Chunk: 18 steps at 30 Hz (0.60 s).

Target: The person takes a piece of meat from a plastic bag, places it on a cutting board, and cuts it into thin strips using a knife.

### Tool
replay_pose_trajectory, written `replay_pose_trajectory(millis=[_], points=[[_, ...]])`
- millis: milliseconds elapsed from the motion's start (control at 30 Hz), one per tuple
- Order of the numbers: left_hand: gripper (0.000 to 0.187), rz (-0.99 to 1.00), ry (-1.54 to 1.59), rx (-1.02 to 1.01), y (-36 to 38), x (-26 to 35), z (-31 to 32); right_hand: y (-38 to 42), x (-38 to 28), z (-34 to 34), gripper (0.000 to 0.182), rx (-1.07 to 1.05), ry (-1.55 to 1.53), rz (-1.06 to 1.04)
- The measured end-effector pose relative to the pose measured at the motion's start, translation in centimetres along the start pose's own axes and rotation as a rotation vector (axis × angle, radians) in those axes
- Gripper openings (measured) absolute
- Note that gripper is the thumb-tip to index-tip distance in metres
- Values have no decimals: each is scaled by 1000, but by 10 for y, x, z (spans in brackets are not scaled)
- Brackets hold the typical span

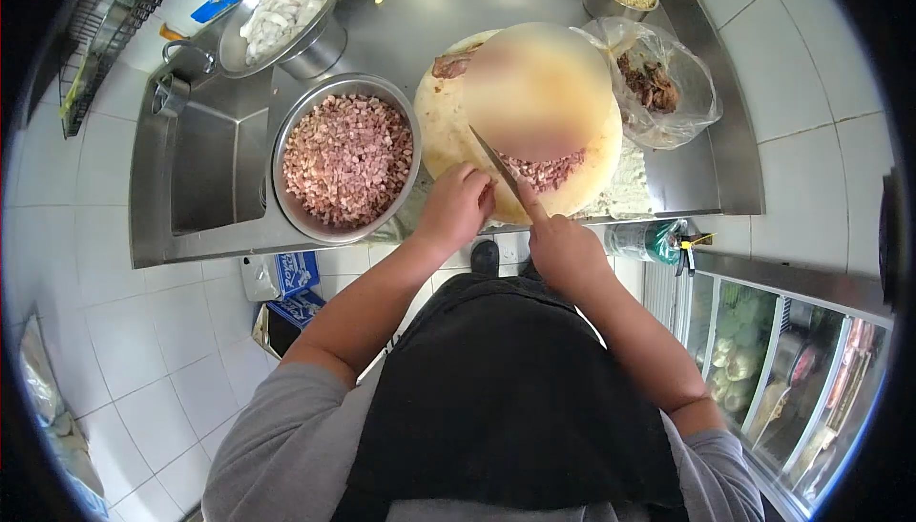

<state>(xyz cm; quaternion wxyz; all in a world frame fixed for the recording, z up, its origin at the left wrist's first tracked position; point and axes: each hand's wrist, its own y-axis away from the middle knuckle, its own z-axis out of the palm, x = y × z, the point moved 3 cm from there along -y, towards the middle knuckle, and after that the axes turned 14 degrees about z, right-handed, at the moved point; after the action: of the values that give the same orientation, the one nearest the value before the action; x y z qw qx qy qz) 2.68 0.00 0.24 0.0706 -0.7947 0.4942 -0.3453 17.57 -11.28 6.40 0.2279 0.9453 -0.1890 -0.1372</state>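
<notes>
My right hand [565, 247] grips a knife [498, 161], its index finger stretched along the back of the blade. The blade points away and to the left over a round cutting board [441, 131]. Just right of the blade lies a heap of diced reddish meat [544, 174]. My left hand [460, 205] rests at the board's near left edge with its fingers curled in; whatever they may hold is hidden. A darker piece of meat [450, 66] lies at the board's far left. A blurred patch covers much of the board.
Left of the board stands a steel bowl [279, 171] full of diced meat, beside a sink [205, 174]. Behind it a tilted bowl [329, 9] holds whitish pieces. On the right are a plastic bag [701, 107] of dark meat and a small steel container [611, 9] of pale shreds.
</notes>
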Motion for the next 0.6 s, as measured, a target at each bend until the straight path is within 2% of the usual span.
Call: replay_pose_trajectory(millis=[167, 333, 400, 433, 500, 533, 600], points=[[14, -5, 15, 17, 2, -3, 4, -7, 4, 21, 82, -74, -3, 13], [19, -85, 64, -9, 5, -9, -1, 1, 13, -12, 81, -68, -12, 53], [59, -80, -75, -17, 6, -8, -5, 10, 34, -25, 78, -12, -35, 126], [59, -80, -75, -13, 3, -4, -10, 11, 47, -27, 78, 46, -46, 176], [111, -100, -174, -229, -6, 1, -10, 6, 84, -21, 77, 178, -80, 253], [111, -92, -171, -220, -12, 1, -7, 3, 96, -22, 74, 230, -35, 310], [130, -178, -198, -368, -23, -3, 7, -6, 113, -21, 73, 259, -43, 378]])
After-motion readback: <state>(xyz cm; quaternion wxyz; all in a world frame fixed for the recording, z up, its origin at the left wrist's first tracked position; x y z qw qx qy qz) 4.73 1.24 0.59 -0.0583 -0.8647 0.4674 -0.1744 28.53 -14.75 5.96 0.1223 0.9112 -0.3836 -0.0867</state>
